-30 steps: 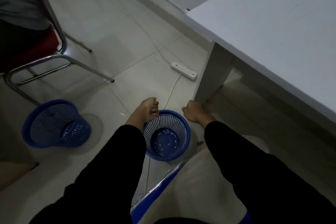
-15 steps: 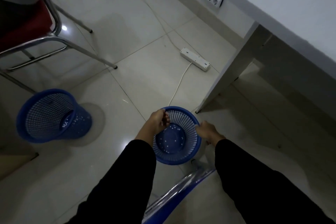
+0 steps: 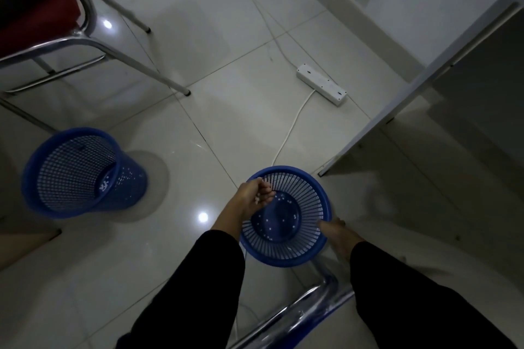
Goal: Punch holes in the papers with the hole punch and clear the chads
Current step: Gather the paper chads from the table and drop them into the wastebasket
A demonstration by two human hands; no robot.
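Head view only.

Left hand (image 3: 253,199) sits over the near-left rim of the blue basket (image 3: 287,169), fingers curled in and cupping a few white chads (image 3: 257,201). More chads are scattered on the basket's bottom.

Right hand (image 3: 338,233) is against the basket's lower-right rim. It's blurred, so I can't tell whether it grips the rim or only touches it.

Change over the last second:
- Right hand was a fist on the floor (image 3: 232,99) beside the basket, apart from it. It's now at the rim.
- Left hand has shifted from the rim's outer edge to over the opening.
- The view has dropped closer to the basket.

My read is that the chads are being let go into the basket while the other hand steadies it, so this is the clearing step, part done.

The hole punch and papers are not in view.

Also there:
- second basket (image 3: 71,178) well to the left, white bits inside
- power strip (image 3: 321,84) beyond the basket
- table (image 3: 397,110) side panel at right
- red-seated chair (image 3: 34,17) top left
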